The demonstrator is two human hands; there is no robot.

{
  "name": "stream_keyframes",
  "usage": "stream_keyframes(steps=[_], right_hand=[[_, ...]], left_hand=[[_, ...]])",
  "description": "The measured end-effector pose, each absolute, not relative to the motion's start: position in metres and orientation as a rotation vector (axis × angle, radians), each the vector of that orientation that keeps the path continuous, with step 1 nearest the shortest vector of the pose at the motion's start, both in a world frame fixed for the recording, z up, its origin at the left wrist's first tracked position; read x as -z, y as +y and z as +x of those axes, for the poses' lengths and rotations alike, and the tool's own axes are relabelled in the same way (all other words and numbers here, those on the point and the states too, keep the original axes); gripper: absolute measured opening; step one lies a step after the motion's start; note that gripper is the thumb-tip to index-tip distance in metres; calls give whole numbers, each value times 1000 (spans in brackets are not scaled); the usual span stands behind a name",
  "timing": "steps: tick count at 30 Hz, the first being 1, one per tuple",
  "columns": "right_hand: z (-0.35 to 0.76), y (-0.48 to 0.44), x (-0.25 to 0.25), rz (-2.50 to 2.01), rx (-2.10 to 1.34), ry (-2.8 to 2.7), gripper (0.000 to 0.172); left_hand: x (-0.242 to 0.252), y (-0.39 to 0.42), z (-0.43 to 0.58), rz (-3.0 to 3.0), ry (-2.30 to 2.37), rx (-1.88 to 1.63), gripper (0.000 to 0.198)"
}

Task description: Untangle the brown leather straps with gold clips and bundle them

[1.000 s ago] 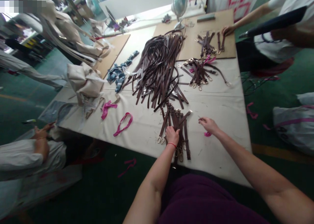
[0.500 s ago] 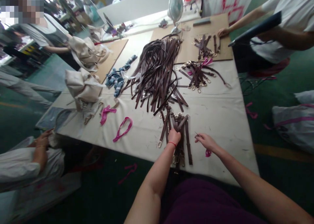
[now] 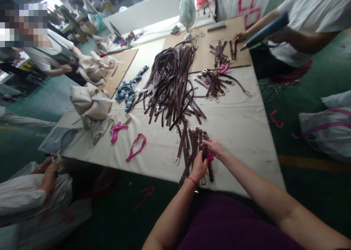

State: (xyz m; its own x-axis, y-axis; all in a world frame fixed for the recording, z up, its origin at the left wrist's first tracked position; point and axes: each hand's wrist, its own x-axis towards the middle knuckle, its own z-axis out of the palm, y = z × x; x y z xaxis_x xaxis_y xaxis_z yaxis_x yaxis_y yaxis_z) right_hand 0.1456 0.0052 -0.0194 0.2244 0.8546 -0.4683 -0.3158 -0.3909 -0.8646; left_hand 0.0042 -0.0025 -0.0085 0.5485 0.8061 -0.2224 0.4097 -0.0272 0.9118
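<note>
Several brown straps point(image 3: 193, 142) with metal clasps lie side by side at the table's near edge. My left hand point(image 3: 199, 165), with a red string at the wrist, is closed on one of these straps. Just above and to its right, my right hand point(image 3: 214, 147) is closed at the upper part of the same strap group; a small tool seen in it earlier is hidden now. A bit of magenta ribbon point(image 3: 210, 157) shows below my right hand, between the two hands. Left of them, a strap with an oval clasp point(image 3: 180, 147) lies apart.
A large heap of brown straps point(image 3: 171, 82) fills the table's middle. Clasped straps point(image 3: 215, 84), blue bundles point(image 3: 126, 93), beige bags point(image 3: 90, 102), a magenta loop point(image 3: 136, 147) and a fan point(image 3: 187, 14) stand around it. People are at the left and the right, one holding a dark tool.
My right hand has moved left onto the straps, bringing the magenta ribbon along. My left hand has shifted slightly down and right. The view has turned a little.
</note>
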Motion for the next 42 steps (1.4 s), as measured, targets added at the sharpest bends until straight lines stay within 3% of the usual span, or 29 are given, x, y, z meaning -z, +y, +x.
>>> stream_keyframes(steps=[3,7,11,15,21,29,42], right_hand=[[144,-5,1,-1397,-1382,-515,39],[137,-24,-19,-1351,-1398,-554,42],[126,-41,-29,-1323,-1503,-661,45],[129,-59,-35,-1513,-1361,-925,45],[159,-72,-46,-1878,-744,-1398,35],[170,-56,-48,-1787,-575,-1694,22],[166,-56,-56,-1830,-534,-1760,25]], left_hand=[[3,-3,1,1488,1037,-454,15],[-14,14,4,1090,1093,-648,27],[-35,25,11,748,911,-535,39],[-44,20,15,619,875,-533,36],[-48,10,13,709,974,-564,34],[-58,-1,14,891,947,-549,40],[-57,-7,13,1050,972,-552,39]])
